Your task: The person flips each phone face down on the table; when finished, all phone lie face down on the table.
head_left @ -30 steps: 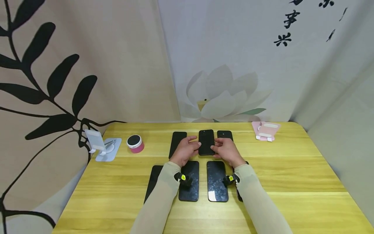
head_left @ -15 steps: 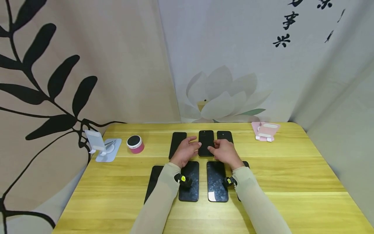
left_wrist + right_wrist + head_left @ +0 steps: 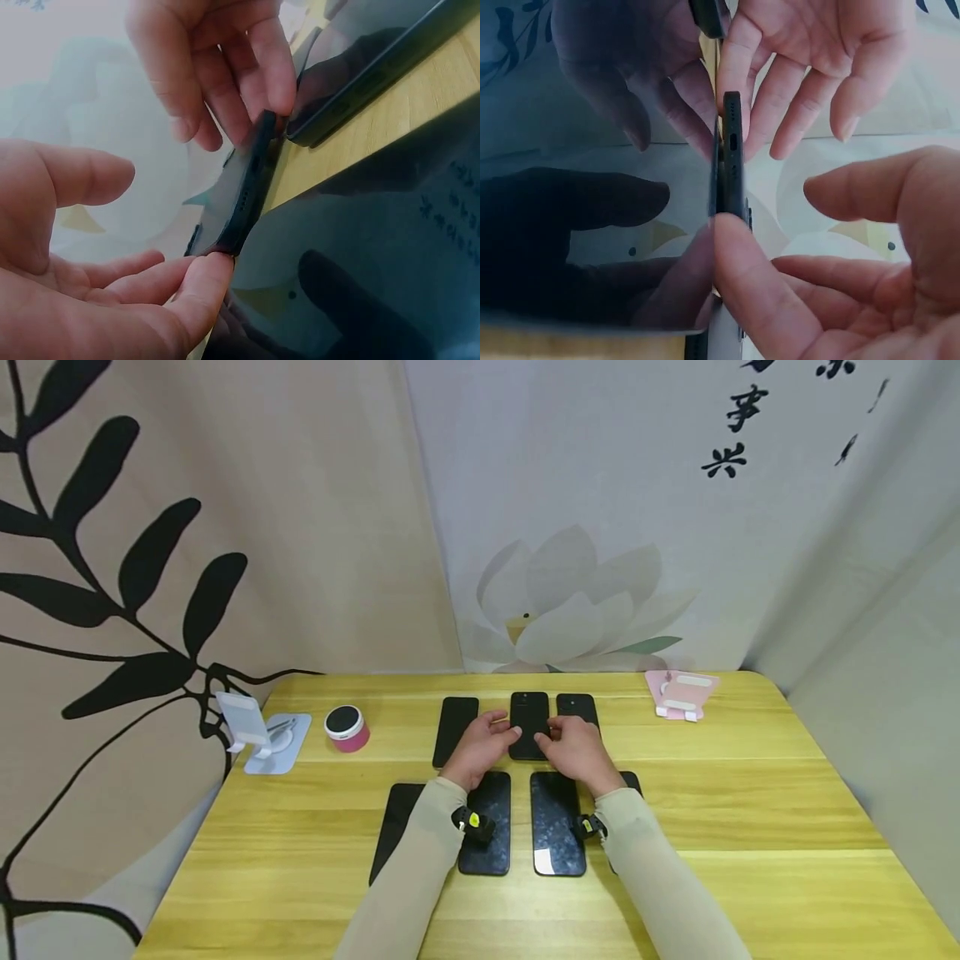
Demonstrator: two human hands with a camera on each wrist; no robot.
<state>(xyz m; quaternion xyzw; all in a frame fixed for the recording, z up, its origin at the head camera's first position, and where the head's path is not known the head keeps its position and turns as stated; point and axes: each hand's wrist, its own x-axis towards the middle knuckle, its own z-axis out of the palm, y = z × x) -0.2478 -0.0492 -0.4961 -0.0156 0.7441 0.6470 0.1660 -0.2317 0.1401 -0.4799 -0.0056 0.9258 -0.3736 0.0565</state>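
Note:
Between my two hands lies a black smartphone [image 3: 529,727], back up, with its camera bump at the far end. My left hand [image 3: 482,750] touches its left edge with the thumb side, the other fingers loosely spread. From the right, my right hand [image 3: 581,752] touches the opposite edge. The right wrist view shows this phone's charging port end [image 3: 733,142] and a fingertip [image 3: 731,229] pressed at its side. In the left wrist view, fingertips [image 3: 217,274] meet a corner of it. A dark phone [image 3: 453,731] lies to its left, another phone [image 3: 577,704] to its right, partly hidden.
Nearer me lie a dark phone [image 3: 486,827], a glossy phone [image 3: 557,827], and two phones partly under my sleeves. Further left stand a pink-and-white round jar [image 3: 347,731] and a pale phone stand [image 3: 258,739]. A pink phone stand [image 3: 682,696] is at the back right.
My right hand has shifted slightly left, its thumb closer over the middle phone's edge. My left thumb has edged right against it. The phone has slid slightly nearer to me.

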